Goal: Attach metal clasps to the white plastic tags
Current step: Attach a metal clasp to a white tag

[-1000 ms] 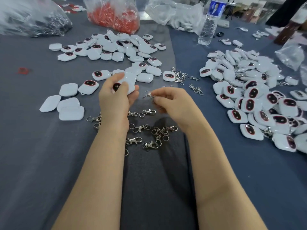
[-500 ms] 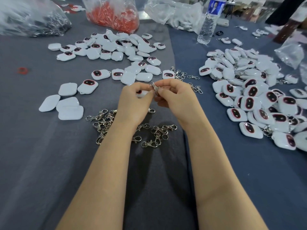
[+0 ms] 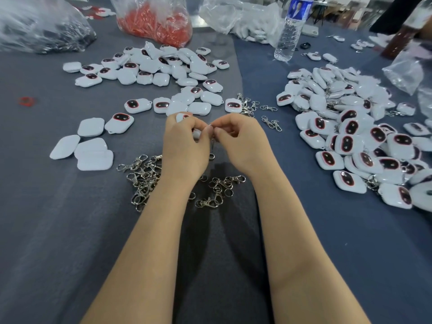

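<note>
- Grey cloth covers the tabletop (image 3: 70, 242), and loose clasps (image 3: 142, 178) lie heaped just beside the wrists, likely kept close for quick picking
- Both hands meet above that heap: the left hand (image 3: 184, 148) grips a white tag (image 3: 180, 118), and the right hand (image 3: 245, 143) pinches a metal clasp (image 3: 212, 148) at the tag's edge, probably to hook it on
- Beyond, bare tags (image 3: 152, 66) wait on the left; the right pile (image 3: 350, 136) looks finished, with some clasps showing
- Farthest back stand plastic bags (image 3: 238, 17) and a water bottle (image 3: 288, 36)

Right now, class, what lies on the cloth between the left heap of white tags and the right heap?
In the head view, a few loose metal clasps lie scattered on the blue cloth between them.
</note>
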